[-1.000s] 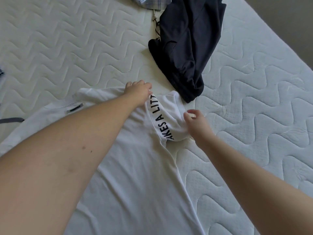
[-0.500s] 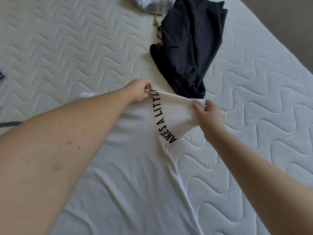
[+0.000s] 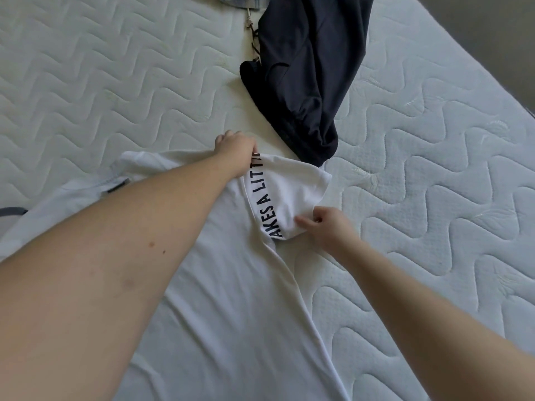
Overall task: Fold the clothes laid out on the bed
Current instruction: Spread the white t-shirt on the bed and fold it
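While the fingers (image 3: 304, 221) of the right hand (image 3: 330, 227) pinch the lower edge of a folded-back sleeve (image 3: 292, 192), the left hand (image 3: 236, 149) grips the white T-shirt (image 3: 231, 299) at the shoulder, apparently pinning the fabric so the fold lands straight. Spread flat, the shirt lies on the near part of the bed (image 3: 115, 82), whose quilted mattress is bare. Just beyond lies a dark garment (image 3: 304, 68), unfolded, with a plaid one (image 3: 246, 0) at the far edge. Grey floor (image 3: 492, 39) shows at the right.
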A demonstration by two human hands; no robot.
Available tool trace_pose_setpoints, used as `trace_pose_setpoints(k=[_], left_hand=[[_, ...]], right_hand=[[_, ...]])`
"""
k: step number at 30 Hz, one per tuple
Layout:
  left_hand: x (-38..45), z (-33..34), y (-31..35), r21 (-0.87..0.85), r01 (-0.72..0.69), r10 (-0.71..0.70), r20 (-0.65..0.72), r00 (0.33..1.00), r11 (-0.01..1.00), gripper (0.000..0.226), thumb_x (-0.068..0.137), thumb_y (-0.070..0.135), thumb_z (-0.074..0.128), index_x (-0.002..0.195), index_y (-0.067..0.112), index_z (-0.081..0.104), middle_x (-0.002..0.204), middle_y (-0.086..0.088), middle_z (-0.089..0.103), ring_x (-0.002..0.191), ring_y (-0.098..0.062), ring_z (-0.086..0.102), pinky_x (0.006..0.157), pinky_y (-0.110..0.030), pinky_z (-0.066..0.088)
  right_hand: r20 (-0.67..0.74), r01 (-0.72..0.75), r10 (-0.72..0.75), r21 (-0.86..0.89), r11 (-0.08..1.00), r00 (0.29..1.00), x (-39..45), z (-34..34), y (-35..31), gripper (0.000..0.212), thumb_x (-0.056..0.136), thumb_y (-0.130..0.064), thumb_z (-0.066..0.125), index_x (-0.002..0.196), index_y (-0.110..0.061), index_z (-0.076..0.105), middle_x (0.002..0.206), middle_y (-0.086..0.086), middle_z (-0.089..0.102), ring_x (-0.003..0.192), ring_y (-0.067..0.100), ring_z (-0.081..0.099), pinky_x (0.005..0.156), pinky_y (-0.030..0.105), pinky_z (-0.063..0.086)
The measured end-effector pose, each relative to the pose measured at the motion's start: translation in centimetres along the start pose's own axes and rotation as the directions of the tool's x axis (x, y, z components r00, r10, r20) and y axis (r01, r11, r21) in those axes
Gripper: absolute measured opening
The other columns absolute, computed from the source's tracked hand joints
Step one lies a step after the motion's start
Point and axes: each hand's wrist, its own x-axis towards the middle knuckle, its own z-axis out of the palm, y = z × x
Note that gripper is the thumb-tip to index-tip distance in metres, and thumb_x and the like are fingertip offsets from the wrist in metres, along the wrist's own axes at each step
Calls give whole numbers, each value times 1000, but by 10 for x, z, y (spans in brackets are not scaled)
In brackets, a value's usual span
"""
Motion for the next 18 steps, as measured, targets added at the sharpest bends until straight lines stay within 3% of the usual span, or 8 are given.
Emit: trace_pose_setpoints(k=[3, 6, 9, 11, 13, 15, 18], left_hand=[[-5, 0, 3, -23, -1, 0, -38, 999, 1000, 34, 94, 8, 52, 122, 25, 63, 128, -10, 51, 125, -31, 39, 105, -35, 28], [-20, 5, 7, -157, -27, -2, -184, 983, 987, 37, 95, 17, 56, 132, 24, 53, 132, -9, 46, 126, -29, 39, 108, -35, 25], [-50, 13, 18, -286, -85, -7, -308, 951, 955, 45, 91, 16, 56, 136, 20, 50, 132, -10, 46, 124, -29, 41, 105, -36, 28], [-77, 22, 25, -345, -106, -23, -349, 937, 933, 37, 89, 13, 56, 126, 13, 56, 124, -14, 50, 115, -34, 46, 98, -39, 35], [-109, 37, 29, -366, -135, -12, -373, 928, 921, 22, 89, 14, 58, 109, 4, 59, 110, -17, 54, 101, -37, 51, 89, -44, 41], [-140, 51, 33, -439, -130, -36, -350, 936, 889, 18, 91, 21, 61, 93, 4, 55, 95, -15, 56, 87, -35, 54, 76, -43, 43], [-172, 71, 40, -535, 67, -170, -145, 975, 842, 35, 90, 43, 62, 79, 15, 45, 80, -6, 57, 73, -29, 53, 64, -37, 37]], right_hand=[[-34, -6, 19, 343, 939, 999, -6, -13, -2, 19, 94, -36, 63, 92, -18, 68, 79, -7, 70, 72, 10, 66, 66, 28, 51], [-91, 117, -99, 231, 966, 991, -14, -21, 3, 22, 97, -38, 56, 92, -18, 66, 61, -15, 65, 49, 0, 58, 48, 11, 38], [-133, 72, -59, 95, 993, 989, -14, -15, 12, 24, 96, -40, 57, 90, -17, 61, 67, -7, 68, 48, 8, 57, 47, 23, 41], [-110, -2, 11, 78, 997, 994, -14, -9, 19, 21, 94, -41, 60, 95, -19, 63, 73, -5, 69, 56, 12, 62, 55, 27, 47], [-74, -42, 54, 158, 987, 996, -15, -5, 24, 20, 92, -40, 64, 96, -21, 64, 75, -6, 68, 52, 9, 62, 50, 21, 47], [-18, -59, 65, 225, 973, 998, -17, -3, 24, 22, 88, -42, 68, 83, -22, 60, 73, -8, 65, 46, 3, 60, 43, 19, 40], [51, -58, 52, 105, 993, 997, -18, 0, 18, 34, 85, -40, 72, 75, -14, 53, 69, -2, 64, 54, 7, 68, 46, 25, 44]])
